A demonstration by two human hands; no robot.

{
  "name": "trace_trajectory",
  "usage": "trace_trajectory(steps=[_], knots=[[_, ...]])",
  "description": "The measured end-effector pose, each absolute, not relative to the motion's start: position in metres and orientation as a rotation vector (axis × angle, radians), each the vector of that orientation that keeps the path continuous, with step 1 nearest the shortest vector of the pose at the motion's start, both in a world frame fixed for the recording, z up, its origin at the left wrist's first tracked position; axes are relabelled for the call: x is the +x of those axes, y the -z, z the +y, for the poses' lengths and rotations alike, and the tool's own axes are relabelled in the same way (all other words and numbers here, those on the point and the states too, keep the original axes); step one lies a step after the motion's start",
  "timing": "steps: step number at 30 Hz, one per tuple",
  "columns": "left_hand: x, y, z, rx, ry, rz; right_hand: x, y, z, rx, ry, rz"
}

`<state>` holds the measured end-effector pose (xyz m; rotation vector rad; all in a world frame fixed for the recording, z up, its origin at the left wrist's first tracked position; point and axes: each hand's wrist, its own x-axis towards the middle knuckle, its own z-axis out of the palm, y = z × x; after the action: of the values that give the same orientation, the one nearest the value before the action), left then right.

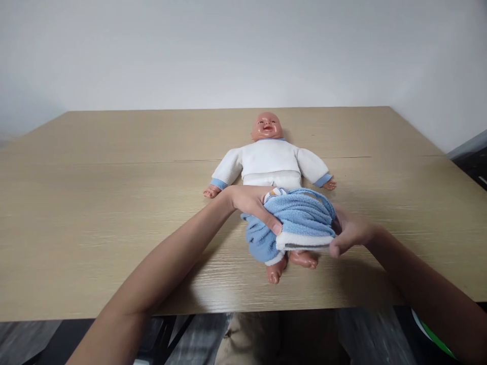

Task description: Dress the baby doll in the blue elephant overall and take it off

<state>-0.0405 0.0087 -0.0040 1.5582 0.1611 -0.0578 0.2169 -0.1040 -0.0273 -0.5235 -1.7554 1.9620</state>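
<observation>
A baby doll (271,157) lies face up on the table, its head toward the wall and its feet toward me. It wears a white top with blue cuffs. Light blue doll trousers (304,215) with white trim are bunched up over its legs, and both bare feet show below them. My left hand (258,204) grips the bunched cloth from the left, thumb on top near the white band and the other fingers hidden. From the right, my right hand (350,232) pinches the end of that white band, its fingers partly behind the cloth.
The wooden table (114,213) has its near edge just in front of my lap, with a seam running across its surface. A pale wall (228,56) stands behind it. A dark object (474,159) is at the far right beside the table.
</observation>
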Motion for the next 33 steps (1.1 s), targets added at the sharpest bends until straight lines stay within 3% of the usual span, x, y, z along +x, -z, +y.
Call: trace_trajectory(steps=[10, 17, 23, 33], knots=[[-0.044, -0.005, 0.006, 1.757, -0.062, 0.211, 0.205, 0.026, -0.103, -1.017, -1.337, -1.567], [-0.044, 0.002, 0.003, 1.609, -0.002, 0.224, 0.167, 0.018, -0.175, -1.374, -1.095, -1.336], [-0.026, -0.015, -0.020, 1.857, 0.080, 0.187, 0.122, 0.049, -0.243, -1.554, -0.883, -1.065], [-0.014, -0.018, -0.051, 2.434, 0.248, 0.466, 0.136, 0.100, -0.275, -1.812, -0.488, -1.085]])
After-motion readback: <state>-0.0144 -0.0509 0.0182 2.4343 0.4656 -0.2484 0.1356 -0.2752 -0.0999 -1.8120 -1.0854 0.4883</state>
